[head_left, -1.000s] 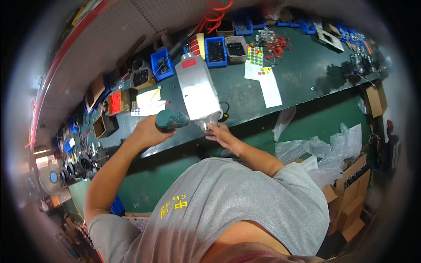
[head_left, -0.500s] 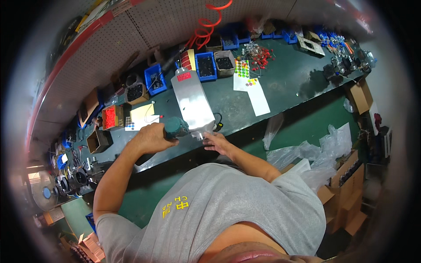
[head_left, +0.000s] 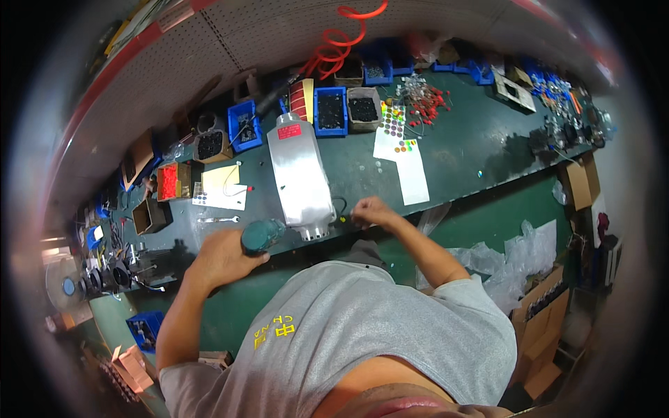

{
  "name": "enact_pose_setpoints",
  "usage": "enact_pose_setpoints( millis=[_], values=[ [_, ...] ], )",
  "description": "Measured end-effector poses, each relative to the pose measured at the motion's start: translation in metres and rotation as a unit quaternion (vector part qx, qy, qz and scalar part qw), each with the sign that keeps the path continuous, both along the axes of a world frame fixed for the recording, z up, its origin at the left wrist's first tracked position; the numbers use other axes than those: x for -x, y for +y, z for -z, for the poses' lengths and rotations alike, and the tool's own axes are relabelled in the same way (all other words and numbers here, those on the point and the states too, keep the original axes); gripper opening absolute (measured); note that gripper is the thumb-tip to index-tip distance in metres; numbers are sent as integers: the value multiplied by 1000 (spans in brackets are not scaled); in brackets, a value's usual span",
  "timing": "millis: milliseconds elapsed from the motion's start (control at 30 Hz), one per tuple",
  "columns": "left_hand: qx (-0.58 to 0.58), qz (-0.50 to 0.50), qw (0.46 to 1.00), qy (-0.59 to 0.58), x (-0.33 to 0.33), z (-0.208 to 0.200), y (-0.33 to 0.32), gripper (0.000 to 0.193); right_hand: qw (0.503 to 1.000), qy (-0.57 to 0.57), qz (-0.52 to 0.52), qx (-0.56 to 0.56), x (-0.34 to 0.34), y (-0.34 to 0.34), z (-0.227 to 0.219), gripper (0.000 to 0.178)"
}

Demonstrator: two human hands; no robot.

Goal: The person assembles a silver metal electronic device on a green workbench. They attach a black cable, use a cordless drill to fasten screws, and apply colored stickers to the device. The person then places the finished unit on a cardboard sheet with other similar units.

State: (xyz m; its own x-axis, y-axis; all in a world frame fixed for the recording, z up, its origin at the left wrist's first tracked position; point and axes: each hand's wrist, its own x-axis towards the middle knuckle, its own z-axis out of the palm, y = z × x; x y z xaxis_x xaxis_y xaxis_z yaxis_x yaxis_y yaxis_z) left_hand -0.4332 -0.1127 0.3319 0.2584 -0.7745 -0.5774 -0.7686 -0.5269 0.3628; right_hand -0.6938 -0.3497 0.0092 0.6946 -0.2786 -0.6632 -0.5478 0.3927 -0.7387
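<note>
A silver box-shaped metal housing (head_left: 298, 174) with a red label lies on the bench, its vented near end at the front edge. To the left of that end my left hand (head_left: 224, 256) grips a dark green power screwdriver (head_left: 260, 237), held apart from the housing. Its tip is hard to make out. My right hand (head_left: 373, 212) is on the housing's right, fingers curled together. Whatever those fingers hold, if anything, is hidden. A black cable (head_left: 341, 204) loops out between the housing and this hand.
A wrench (head_left: 218, 220) lies on the green bench (head_left: 453, 153) near white sheets. Blue bins (head_left: 329, 111) and open cartons of small parts (head_left: 363, 109) line the back. A red coiled hose (head_left: 336, 52) hangs above. Plastic wrap (head_left: 484, 259) is at the right, below the bench.
The screwdriver has moved left and away from the housing's near end with my left hand. My right hand has drawn off to the right, and its spread fingers have curled in.
</note>
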Motion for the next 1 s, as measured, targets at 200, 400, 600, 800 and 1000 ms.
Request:
enact_pose_setpoints(
  millis=[200, 400, 600, 800, 1000],
  values=[
    [-71, -112, 990, -43, 28, -15, -17, 38, 856, -134, 48, 497, -65, -186, 18, 14],
    [-41, -171, 982, -63, 58, -2, 1, 37, 757, 38, -152, 635, -145, -288, 41, 13],
    [-98, -246, 963, -52, 81, 5, 15, 44, 720, 128, -296, 614, -182, -284, 36, 24],
    [-63, -290, 953, -56, 92, 11, 17, 39, 745, 118, -236, 613, -182, -294, 38, 23],
    [-60, -309, 946, -80, 85, 10, 28, 37, 972, -94, 118, 183, -147, -299, 19, 18]
  ],
)
